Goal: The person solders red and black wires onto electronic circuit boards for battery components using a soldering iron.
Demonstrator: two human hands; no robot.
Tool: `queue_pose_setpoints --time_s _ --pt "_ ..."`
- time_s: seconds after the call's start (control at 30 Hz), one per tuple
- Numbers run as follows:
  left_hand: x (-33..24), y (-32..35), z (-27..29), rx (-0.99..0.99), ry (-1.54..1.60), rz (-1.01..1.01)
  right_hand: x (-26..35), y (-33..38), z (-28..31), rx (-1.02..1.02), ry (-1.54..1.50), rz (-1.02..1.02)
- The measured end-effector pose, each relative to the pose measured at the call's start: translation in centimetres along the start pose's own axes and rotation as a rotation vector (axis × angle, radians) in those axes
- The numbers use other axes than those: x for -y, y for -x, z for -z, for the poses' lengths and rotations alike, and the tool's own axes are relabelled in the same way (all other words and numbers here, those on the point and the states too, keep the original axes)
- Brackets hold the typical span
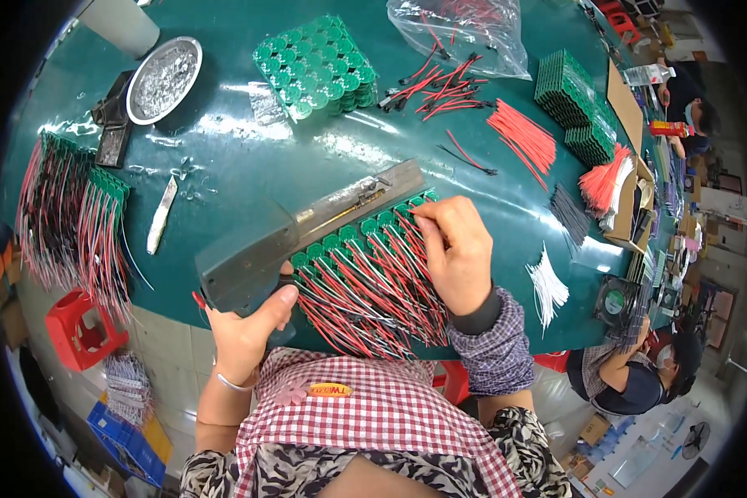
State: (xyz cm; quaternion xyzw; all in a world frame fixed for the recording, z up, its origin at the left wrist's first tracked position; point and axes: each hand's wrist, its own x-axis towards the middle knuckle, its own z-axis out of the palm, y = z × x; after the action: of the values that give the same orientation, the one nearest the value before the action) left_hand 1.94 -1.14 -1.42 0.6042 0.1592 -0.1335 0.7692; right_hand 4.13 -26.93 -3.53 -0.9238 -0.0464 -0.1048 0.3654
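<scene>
A long grey metal jig (307, 228) lies slanted on the green table (249, 166). A row of small round green circuit boards (353, 228) sits along its near edge, each trailing red, white and black wires (365, 290) toward me. My left hand (249, 324) holds the jig's near left end from below, thumb up against it. My right hand (452, 249) rests over the wires at the right end of the row, its fingertips pinching a wire by the boards.
A stack of green boards (319, 66) and a metal dish (164, 79) sit at the back. Finished wired boards (75, 224) hang over the left edge. Loose red wires (523, 137), a plastic bag (465, 29) and more board stacks (577, 104) lie to the right. Other people work at right.
</scene>
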Motion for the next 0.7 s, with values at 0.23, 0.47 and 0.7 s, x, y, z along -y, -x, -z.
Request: queue_pose_setpoints --time_s 0.23,0.47,0.7 --pt "2.5 2.1 0.9 -0.031 -0.297 -0.036 -0.4 1.2 -2.4 -0.086 0.076 0.063" --pt "3.1 2.1 0.8 0.015 -0.548 -0.326 0.5 1.5 -2.9 -0.052 0.167 0.133" --pt "2.5 1.9 0.6 0.091 -0.567 -0.341 0.5 1.6 -3.1 -0.064 0.207 0.150"
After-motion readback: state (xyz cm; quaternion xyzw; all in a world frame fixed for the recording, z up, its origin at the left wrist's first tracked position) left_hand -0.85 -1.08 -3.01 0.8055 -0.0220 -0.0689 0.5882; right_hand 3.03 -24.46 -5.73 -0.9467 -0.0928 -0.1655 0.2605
